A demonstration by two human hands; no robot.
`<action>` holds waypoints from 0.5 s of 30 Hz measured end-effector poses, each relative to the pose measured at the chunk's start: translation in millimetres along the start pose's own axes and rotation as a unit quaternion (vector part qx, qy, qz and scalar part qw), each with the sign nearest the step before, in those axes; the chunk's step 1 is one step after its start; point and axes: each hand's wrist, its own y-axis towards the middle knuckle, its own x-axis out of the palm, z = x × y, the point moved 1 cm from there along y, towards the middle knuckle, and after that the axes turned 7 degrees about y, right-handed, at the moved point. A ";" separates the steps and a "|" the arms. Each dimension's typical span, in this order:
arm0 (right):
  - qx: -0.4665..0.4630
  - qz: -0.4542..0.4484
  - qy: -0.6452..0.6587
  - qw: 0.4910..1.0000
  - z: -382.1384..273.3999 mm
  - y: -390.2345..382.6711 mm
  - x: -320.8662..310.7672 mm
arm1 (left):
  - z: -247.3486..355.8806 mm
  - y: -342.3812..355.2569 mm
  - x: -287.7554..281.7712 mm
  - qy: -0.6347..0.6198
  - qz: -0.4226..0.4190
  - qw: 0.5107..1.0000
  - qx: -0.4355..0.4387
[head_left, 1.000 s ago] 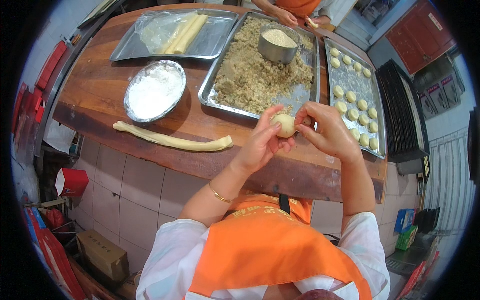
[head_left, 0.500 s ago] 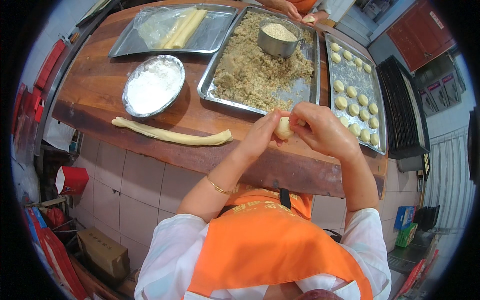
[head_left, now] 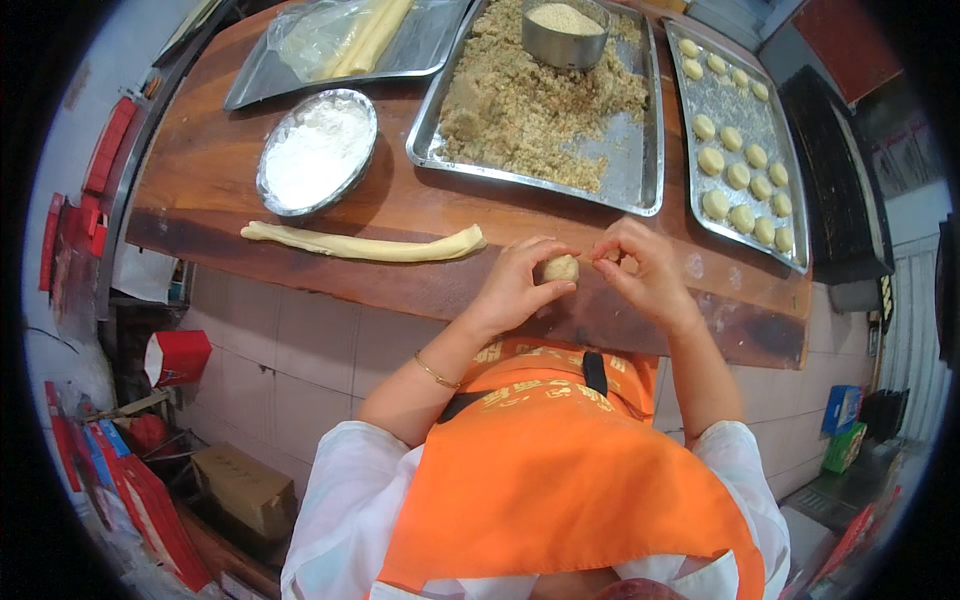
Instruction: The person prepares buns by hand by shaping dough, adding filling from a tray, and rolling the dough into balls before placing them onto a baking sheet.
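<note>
My left hand is closed around a small pale dough ball, held just above the near edge of the wooden table. To its right, my right hand has thumb and fingertips pinched together, a small gap from the ball. Whatever sits in that pinch is too small to make out. A long rope of pale dough lies on the table to the left of my hands. Beyond them stands a metal tray of crumbly brown filling, with a round metal container of pale grains resting in it.
A bowl of white flour stands left of the filling. Behind it, a tray bears dough rolls and plastic wrap. At right, a floured tray holds several dough pieces, beside stacked dark trays. The wooden table ends before my apron.
My right hand has come away from the dough ball and moved right. The ball stays in my left hand. The view has shifted, so the table appears higher and the far worker's hands are out of sight.
</note>
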 end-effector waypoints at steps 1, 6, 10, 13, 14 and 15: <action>0.047 0.008 -0.029 0.998 15.4 -12.1 9.7 | -11.8 -5.5 9.1 0.075 0.021 0.997 0.027; 0.021 0.107 -0.123 0.986 47.1 -51.9 34.6 | -12.3 -8.1 8.1 0.096 0.017 0.995 0.024; 0.024 0.250 -0.080 0.965 47.6 -64.9 23.7 | -11.3 5.8 6.0 -0.053 -0.050 0.989 -0.132; 0.047 0.307 -0.011 0.951 45.0 -76.0 17.5 | -1.2 42.5 16.5 0.006 -0.004 0.996 -0.091; 0.044 0.311 -0.020 0.949 42.5 -78.5 15.1 | -2.4 59.6 23.2 0.089 -0.016 0.995 -0.034; 0.042 0.307 -0.027 0.951 41.8 -81.7 14.6 | -2.1 64.5 28.8 0.160 -0.033 0.986 -0.034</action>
